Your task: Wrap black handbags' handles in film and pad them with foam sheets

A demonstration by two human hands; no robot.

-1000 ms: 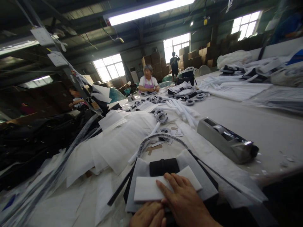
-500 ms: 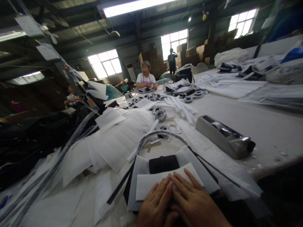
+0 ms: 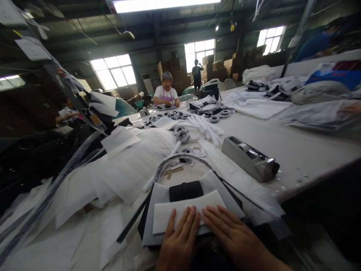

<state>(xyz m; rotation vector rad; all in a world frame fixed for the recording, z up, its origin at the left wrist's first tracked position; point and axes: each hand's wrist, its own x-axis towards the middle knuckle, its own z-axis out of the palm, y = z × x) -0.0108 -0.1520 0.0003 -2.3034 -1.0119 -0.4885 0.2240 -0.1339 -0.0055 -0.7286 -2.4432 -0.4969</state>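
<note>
My left hand (image 3: 178, 242) and my right hand (image 3: 231, 236) lie flat, fingers spread, side by side on a folded white foam sheet (image 3: 169, 216). That sheet rests on a larger white foam sheet (image 3: 153, 226) spread over a black bag (image 3: 185, 191), whose black flap shows just beyond my fingertips. A wrapped grey handle (image 3: 175, 160) arcs up from the bag on the far side. Neither hand grips anything.
A grey tape dispenser (image 3: 249, 158) stands to the right on the white table (image 3: 296, 150). Loose white foam sheets (image 3: 124, 165) pile to the left, with dark bags (image 3: 31, 158) beyond. Rolled foam tubes (image 3: 207, 128) lie further back. A person in a purple apron (image 3: 166, 92) sits at the far end.
My left hand slid forward from a curled position near the edge and now lies flat beside the right on the foam sheet. The view shifted slightly right.
</note>
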